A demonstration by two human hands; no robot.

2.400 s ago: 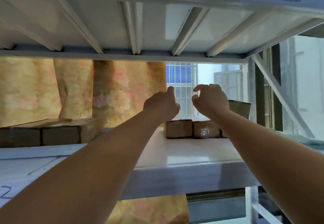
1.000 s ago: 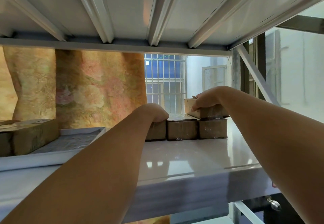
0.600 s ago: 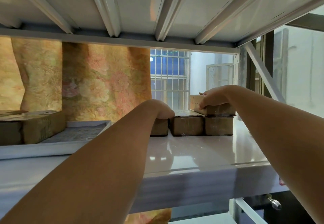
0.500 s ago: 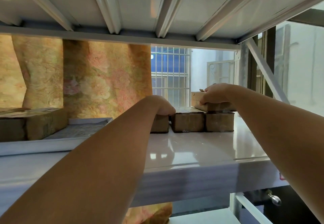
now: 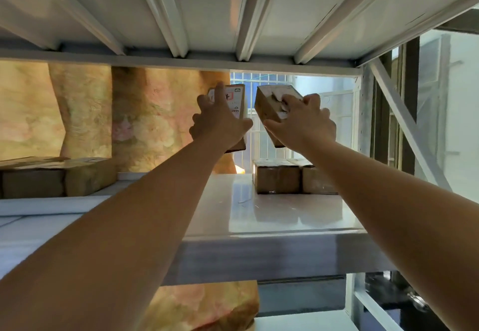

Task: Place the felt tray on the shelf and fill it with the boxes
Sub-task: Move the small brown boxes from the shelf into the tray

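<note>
Each hand holds a small brown cardboard box in the air above the white shelf (image 5: 272, 216). My left hand (image 5: 220, 120) grips a labelled box (image 5: 237, 100) held upright. My right hand (image 5: 303, 123) grips a second box (image 5: 272, 102), tilted. Two more boxes (image 5: 277, 180) stand side by side at the back of the shelf, below my right hand. The grey felt tray (image 5: 51, 205) lies on the shelf to the left, with larger brown boxes (image 5: 57, 175) in it; only its rim shows.
The ribbed underside of the upper shelf (image 5: 233, 6) hangs low above my hands. A diagonal brace and upright post (image 5: 404, 123) close off the right side. An orange patterned curtain (image 5: 145, 118) hangs behind the shelf, beside a barred window (image 5: 261, 79).
Both hands have lifted a box each off the row at the back of the shelf and raised them. Two boxes stay on the shelf.
</note>
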